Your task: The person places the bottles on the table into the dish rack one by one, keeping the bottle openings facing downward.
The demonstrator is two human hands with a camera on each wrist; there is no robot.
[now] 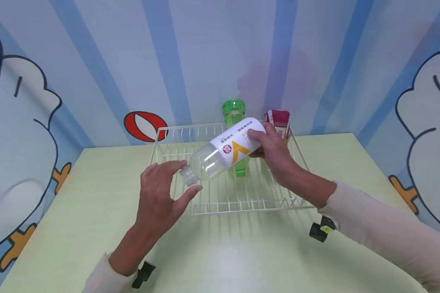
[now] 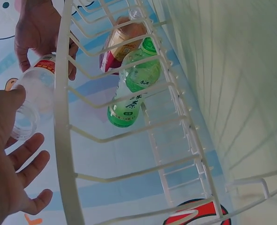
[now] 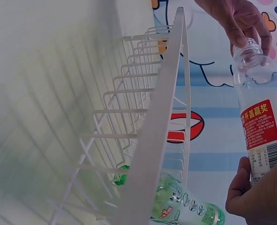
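Observation:
Both hands hold a clear plastic bottle point(image 1: 208, 160) with a white, yellow and red label, tilted above a white wire basket point(image 1: 220, 212). My right hand point(image 1: 276, 156) grips it around the label near its base. At the lower left end, thumb and index finger of my left hand point(image 1: 161, 193) pinch the bottle's clear neck, while its other fingers spread away in the left wrist view. A green bottle point(image 2: 134, 86) lies in the basket behind the held bottle, which partly hides it in the head view. Beside it is a maroon-and-tan item point(image 1: 280, 121).
The basket stands on a pale yellow-green table point(image 1: 242, 252) against a blue striped backdrop point(image 1: 212, 61) with cartoon figures. Its wire rim rises between the wrist cameras and the things inside. Dark wrist devices hang under both sleeves.

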